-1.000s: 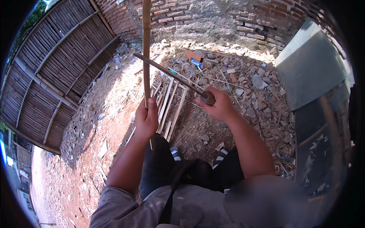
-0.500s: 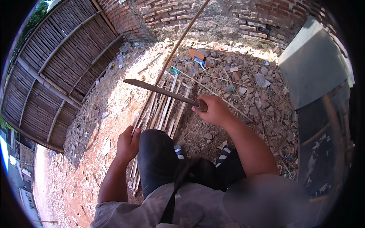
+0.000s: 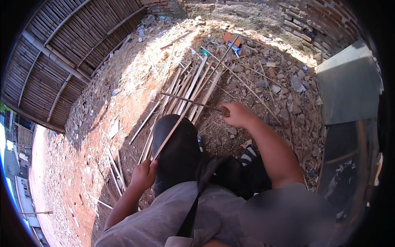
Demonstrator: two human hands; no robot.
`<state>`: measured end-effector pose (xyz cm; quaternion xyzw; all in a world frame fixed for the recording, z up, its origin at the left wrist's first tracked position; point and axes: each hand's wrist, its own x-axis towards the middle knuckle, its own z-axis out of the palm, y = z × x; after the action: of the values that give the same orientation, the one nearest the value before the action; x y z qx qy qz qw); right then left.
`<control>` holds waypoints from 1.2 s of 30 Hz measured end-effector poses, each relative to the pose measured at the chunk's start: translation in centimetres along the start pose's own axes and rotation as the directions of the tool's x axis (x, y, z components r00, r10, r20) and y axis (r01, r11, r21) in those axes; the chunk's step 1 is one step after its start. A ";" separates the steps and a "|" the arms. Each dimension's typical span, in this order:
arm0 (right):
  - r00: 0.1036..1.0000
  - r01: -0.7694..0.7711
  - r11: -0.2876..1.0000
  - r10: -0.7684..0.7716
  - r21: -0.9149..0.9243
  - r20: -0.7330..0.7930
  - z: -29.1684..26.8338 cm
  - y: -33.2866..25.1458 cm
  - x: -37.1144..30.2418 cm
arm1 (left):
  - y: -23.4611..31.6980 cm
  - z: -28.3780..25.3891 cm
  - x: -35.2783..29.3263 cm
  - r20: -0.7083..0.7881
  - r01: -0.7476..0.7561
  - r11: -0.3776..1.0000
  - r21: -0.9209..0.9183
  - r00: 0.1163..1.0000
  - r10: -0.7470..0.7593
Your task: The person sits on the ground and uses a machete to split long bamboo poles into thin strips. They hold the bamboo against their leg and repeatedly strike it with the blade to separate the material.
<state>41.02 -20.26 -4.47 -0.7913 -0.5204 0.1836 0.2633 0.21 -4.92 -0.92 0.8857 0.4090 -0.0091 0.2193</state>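
My left hand (image 3: 144, 173) is closed around the near end of a long bamboo strip (image 3: 167, 140). The strip slants up and away over my left knee. In my closed right hand (image 3: 236, 115) is the handle of a machete (image 3: 177, 97), its blade pointing left and seen nearly edge-on. Blade and strip cross in the picture; whether they touch I cannot tell. Beneath them lies a bundle of pale split bamboo strips (image 3: 191, 88) on the ground, partly hidden by my knee.
More strips (image 3: 115, 171) lie left of my left arm. Rubble (image 3: 284, 92) and litter cover the ground ahead, up to a brick wall (image 3: 255, 18). A bamboo-slat panel (image 3: 70, 45) stands at the left, a grey sheet (image 3: 349, 86) at the right.
The view has tipped downward, showing more ground and loose strips. My left hand has come lower with the strip, whose far end now shows. The machete blade has turned from broadside to nearly edge-on.
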 end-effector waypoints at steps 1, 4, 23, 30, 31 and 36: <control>0.999 -0.028 1.000 0.028 0.006 0.023 -0.6 -0.8 -0.1 | -0.1 -0.1 0.0 -0.002 -0.001 1.000 0.014 1.000 0.001; 0.993 0.102 0.985 -0.093 -0.137 0.067 -0.3 -3.5 -0.7 | 0.3 -0.6 0.0 0.015 -0.008 0.999 0.052 1.000 0.007; 0.995 -0.078 0.996 0.075 0.051 0.061 -0.3 0.8 0.1 | -0.3 0.0 0.0 0.056 -0.069 0.995 0.066 0.996 0.066; 0.994 0.068 0.990 -0.057 -0.125 0.091 -0.6 -2.6 -0.2 | 0.2 0.1 -0.4 0.011 -0.051 0.996 0.068 0.999 0.050; 0.984 0.063 0.981 -0.031 -0.183 0.174 -1.0 -3.8 -0.4 | 0.0 0.2 -0.3 0.014 -0.071 0.996 0.061 0.997 0.071; 0.993 -0.074 0.997 0.077 -0.033 0.086 -2.4 0.6 0.0 | -1.1 1.3 0.6 -0.023 -0.107 0.990 0.096 0.994 0.110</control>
<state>42.77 -21.02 -2.88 -0.8055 -0.5039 0.2200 0.2212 0.07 -4.36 -2.59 0.9162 0.3622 -0.0039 0.1715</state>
